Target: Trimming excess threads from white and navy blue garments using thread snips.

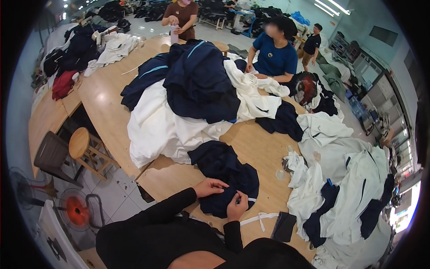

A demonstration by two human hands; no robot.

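A navy blue garment (224,166) lies crumpled on the table in front of me, with a white strip at its right edge. My left hand (209,187) rests on its near part, fingers stretched out over the cloth and the thumb slightly apart. Just to the right, my right hand (237,207) is closed in a pinch at the same garment. Something small and dark shows between those fingers, too small to name. Beside my right hand lie a white strap (260,217) and a dark folded cloth piece (283,226).
Beyond, a big heap of navy garments (201,85) and white garments (152,121) covers the wooden table (105,105). More white clothes (358,179) lie at right. A co-worker in blue (275,54) sits across; another person (181,20) stands behind. A stool (85,143) and fan (76,210) stand left.
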